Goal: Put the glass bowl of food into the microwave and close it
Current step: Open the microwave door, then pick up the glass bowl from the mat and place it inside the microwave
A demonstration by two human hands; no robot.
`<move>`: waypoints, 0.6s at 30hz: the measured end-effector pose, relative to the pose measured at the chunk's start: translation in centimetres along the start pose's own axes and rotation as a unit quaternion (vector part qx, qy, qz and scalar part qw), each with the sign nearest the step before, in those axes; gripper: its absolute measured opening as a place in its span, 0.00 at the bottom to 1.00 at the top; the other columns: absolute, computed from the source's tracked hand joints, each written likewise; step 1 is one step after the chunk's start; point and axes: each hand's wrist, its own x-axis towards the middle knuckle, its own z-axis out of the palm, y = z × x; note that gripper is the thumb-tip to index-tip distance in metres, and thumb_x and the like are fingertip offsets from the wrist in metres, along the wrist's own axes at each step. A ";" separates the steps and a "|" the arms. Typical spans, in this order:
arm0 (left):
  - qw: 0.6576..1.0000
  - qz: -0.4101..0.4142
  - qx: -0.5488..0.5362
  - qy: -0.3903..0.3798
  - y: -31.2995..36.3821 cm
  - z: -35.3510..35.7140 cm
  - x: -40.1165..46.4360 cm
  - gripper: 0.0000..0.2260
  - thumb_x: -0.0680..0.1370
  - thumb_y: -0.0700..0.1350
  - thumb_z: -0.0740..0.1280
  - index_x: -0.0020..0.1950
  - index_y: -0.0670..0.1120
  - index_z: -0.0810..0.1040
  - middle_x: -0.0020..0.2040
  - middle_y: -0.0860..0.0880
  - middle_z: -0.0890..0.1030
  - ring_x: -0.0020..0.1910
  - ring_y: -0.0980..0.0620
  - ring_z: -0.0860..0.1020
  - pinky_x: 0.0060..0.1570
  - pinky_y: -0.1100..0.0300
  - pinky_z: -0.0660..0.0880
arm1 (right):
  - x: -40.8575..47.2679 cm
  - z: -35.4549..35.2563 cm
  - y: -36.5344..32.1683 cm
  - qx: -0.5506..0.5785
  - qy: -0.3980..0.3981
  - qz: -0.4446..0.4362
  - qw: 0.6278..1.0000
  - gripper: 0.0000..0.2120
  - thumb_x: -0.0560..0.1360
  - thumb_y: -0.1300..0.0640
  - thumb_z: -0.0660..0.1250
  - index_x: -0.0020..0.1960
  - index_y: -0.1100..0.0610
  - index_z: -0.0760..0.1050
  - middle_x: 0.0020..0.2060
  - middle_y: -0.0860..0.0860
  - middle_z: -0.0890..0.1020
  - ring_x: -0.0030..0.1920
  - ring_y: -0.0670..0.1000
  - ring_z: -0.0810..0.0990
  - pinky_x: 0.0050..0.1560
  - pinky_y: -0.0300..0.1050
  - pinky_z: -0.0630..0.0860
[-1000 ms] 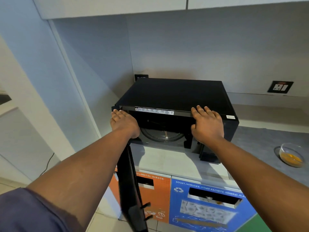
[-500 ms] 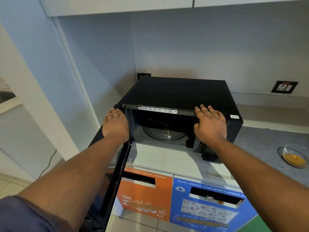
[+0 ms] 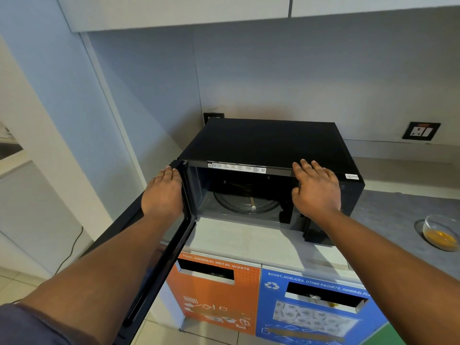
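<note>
A black microwave (image 3: pixel 268 143) stands on the counter with its door (image 3: pixel 159 260) swung wide open to the left. The glass turntable (image 3: pixel 245 204) shows inside the cavity, with nothing on it. My left hand (image 3: pixel 163 192) lies flat on the outer face of the door near its top edge. My right hand (image 3: pixel 315 188) rests flat on the microwave's top front edge, fingers spread. The glass bowl of yellow food (image 3: pixel 441 231) sits on the grey counter far to the right, away from both hands.
Below the counter front are an orange waste bin panel (image 3: pixel 214 295) and a blue one (image 3: pixel 316 312). A wall socket (image 3: pixel 421 131) is at the back right. Wall cabinets (image 3: pixel 224 11) hang overhead. A white partition wall (image 3: pixel 49 135) stands left of the open door.
The door has swung further open to the left with my left hand on it. My right hand has stayed on the microwave's top edge.
</note>
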 end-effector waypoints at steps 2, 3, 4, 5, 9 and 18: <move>1.000 0.006 0.005 0.003 0.0 -0.1 -0.1 0.33 0.79 0.39 0.67 0.82 0.40 0.57 0.82 0.40 0.61 0.81 0.43 0.61 0.79 0.49 0.60 | 0.1 0.0 0.0 0.001 0.000 0.003 1.000 0.31 0.78 0.49 0.64 0.80 0.50 0.62 0.79 0.52 0.66 0.80 0.56 0.61 0.77 0.57 0.58; 1.000 0.008 0.006 0.003 0.1 -0.2 -0.1 0.33 0.79 0.39 0.67 0.82 0.40 0.57 0.82 0.40 0.61 0.81 0.43 0.61 0.79 0.49 0.60 | 0.1 0.0 -0.1 0.001 -0.001 0.004 1.000 0.31 0.79 0.49 0.64 0.80 0.50 0.62 0.79 0.52 0.66 0.80 0.56 0.61 0.77 0.57 0.58; 1.000 0.010 0.007 0.005 0.1 -0.2 -0.1 0.33 0.79 0.40 0.67 0.82 0.40 0.58 0.82 0.40 0.61 0.81 0.43 0.61 0.79 0.49 0.60 | 0.1 0.0 -0.1 0.002 -0.001 0.004 1.000 0.31 0.79 0.49 0.64 0.80 0.49 0.62 0.79 0.52 0.65 0.80 0.56 0.61 0.77 0.57 0.57; 1.000 0.012 0.006 0.008 0.1 -0.2 -0.1 0.33 0.79 0.40 0.67 0.82 0.40 0.58 0.82 0.40 0.61 0.81 0.43 0.61 0.79 0.49 0.60 | 0.1 0.0 0.0 0.002 -0.001 0.004 1.000 0.31 0.79 0.49 0.64 0.80 0.49 0.62 0.79 0.52 0.65 0.80 0.56 0.61 0.77 0.57 0.57; 1.000 0.021 0.010 0.012 -0.1 -0.1 -0.3 0.34 0.79 0.40 0.68 0.82 0.40 0.57 0.83 0.40 0.60 0.82 0.43 0.60 0.79 0.49 0.60 | 0.1 0.2 0.1 0.006 -0.001 0.000 1.000 0.31 0.79 0.49 0.64 0.80 0.50 0.61 0.79 0.52 0.65 0.80 0.56 0.60 0.77 0.57 0.57; 0.998 0.036 -0.036 0.039 0.2 -0.1 -0.5 0.33 0.80 0.41 0.66 0.83 0.42 0.57 0.83 0.42 0.60 0.82 0.45 0.61 0.79 0.49 0.60 | 0.0 0.7 0.4 0.005 0.003 -0.022 1.000 0.33 0.78 0.49 0.63 0.81 0.52 0.59 0.80 0.53 0.63 0.80 0.55 0.58 0.78 0.57 0.56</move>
